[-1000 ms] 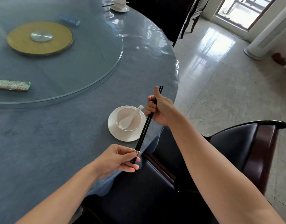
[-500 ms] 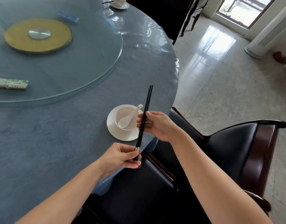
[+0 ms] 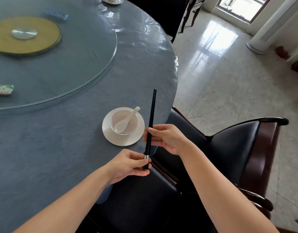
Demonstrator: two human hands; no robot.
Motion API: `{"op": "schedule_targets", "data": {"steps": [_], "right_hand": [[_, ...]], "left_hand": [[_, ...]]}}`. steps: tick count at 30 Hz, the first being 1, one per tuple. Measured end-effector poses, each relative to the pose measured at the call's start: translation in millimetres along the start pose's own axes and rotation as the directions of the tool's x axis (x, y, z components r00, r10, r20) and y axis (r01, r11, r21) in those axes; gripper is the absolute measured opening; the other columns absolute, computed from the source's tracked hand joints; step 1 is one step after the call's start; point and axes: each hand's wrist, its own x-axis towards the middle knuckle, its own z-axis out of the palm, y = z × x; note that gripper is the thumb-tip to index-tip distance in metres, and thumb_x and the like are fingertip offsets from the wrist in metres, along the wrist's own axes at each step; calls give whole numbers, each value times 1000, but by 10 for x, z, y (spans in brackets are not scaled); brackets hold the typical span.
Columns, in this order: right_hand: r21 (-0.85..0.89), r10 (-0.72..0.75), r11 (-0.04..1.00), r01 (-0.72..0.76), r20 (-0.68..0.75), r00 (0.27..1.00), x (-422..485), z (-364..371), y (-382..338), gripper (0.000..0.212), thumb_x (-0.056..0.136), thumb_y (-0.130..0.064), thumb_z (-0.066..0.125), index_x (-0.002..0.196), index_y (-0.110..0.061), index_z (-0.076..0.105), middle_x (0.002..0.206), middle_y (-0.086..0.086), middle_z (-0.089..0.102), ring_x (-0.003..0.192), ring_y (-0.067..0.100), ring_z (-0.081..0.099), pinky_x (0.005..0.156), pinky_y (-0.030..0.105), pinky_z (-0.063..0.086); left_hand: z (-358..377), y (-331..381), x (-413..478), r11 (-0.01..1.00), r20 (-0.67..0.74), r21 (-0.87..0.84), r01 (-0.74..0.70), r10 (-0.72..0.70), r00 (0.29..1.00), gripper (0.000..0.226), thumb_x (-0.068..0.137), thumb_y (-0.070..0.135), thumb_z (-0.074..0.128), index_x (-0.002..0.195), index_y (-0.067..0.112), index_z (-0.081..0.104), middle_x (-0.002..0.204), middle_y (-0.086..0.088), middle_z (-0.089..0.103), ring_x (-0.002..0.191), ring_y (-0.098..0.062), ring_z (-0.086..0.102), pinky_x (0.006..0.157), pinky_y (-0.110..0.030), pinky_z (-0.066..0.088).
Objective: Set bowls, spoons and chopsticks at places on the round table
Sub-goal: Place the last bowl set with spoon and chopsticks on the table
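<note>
Chopsticks [image 3: 151,121] held paired above near worktop [image 3: 60,157] edge, just right of saucer [image 3: 116,140]. Long axis runs near-to-far, tips far. Left hand [image 3: 128,165] grip pinches banded butt end; right hand [image 3: 166,138] grip pinches mid-shaft. Likely landing: narrow strip right of saucer. Bowl [image 3: 134,127] with spoon [image 3: 126,121] crowds left; chair [image 3: 229,157] waits beyond edge, so drop risk.

A pair of black chopsticks [image 3: 151,121] with silver bands near the butt end was held together, tips pointing far, just right of a white bowl [image 3: 124,121]. The bowl was set on a white saucer [image 3: 111,137] near the blue surface's [image 3: 60,148] right edge, a white spoon [image 3: 126,121] resting inside.
</note>
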Motion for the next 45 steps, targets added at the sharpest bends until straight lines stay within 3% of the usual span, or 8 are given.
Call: {"op": "schedule_targets", "data": {"steps": [9,13,17,21,27,33,38,45], "right_hand": [[-121,75,989,-88,-103,992,88,-165,-96,30,88,-7,72,112,9,64,96,22,75,89,32,75,67,33,61],[-226,119,961,-161,-190,975,320,-255,-270,29,88,-4,72,113,8,63,90,20,76,82,29,76,60,30,60],[-364,133,908,-210,-225,965,656,-226,-347,17,86,-3,74,98,5,66,82,18,76,77,27,76,59,31,61],[-451,125,861,-237,-264,956,1001,-134,-341,24,81,-5,80,99,4,66,82,19,76,75,28,76,66,38,63],[-581,73,770,-263,-330,941,1292,-56,-267,34,74,-8,87,101,0,67,87,19,75,76,30,76,74,45,63],[-727,-37,645,-235,-337,941,1360,35,-251,23,71,-19,90,82,-12,71,78,10,75,56,19,73,48,22,56],[-720,60,635,-280,-316,947,1396,104,-286,25,68,-17,92,82,-12,73,80,8,74,59,20,73,50,25,57],[-880,-23,421,-220,-252,967,1443,145,-250,19,70,-23,89,75,-10,76,76,8,71,57,18,64,60,28,61]], "left_hand": [[160,-32,191,999,-27,-36,6,-7,1000,31,83,20,76,108,1,74,104,-20,73,97,-34,72,79,-32,59],[23,-42,232,983,-223,181,24,17,975,18,85,19,77,100,9,74,94,-11,77,89,-26,75,80,-35,61],[-573,-75,180,963,-578,270,22,144,804,22,91,24,69,86,4,75,76,-10,76,71,-28,75,68,-37,63],[-1167,-123,66,990,-780,105,97,21,626,35,96,26,63,81,-5,71,71,-19,74,59,-31,73,44,-29,56],[-1356,-91,128,964,-770,83,253,-99,630,43,93,32,61,75,-5,71,64,-19,72,53,-32,71,36,-27,50],[-1395,57,105,941,-703,4,338,-238,670,43,92,33,61,81,-7,72,70,-21,73,53,-30,71,38,-26,51],[-1383,65,124,933,-713,24,359,-236,661,46,91,34,60,79,-8,71,69,-22,73,52,-31,70,37,-27,50],[-1397,66,122,926,-705,33,375,-244,666,48,91,35,58,77,-8,72,68,-22,72,52,-31,70,37,-27,51]]}}
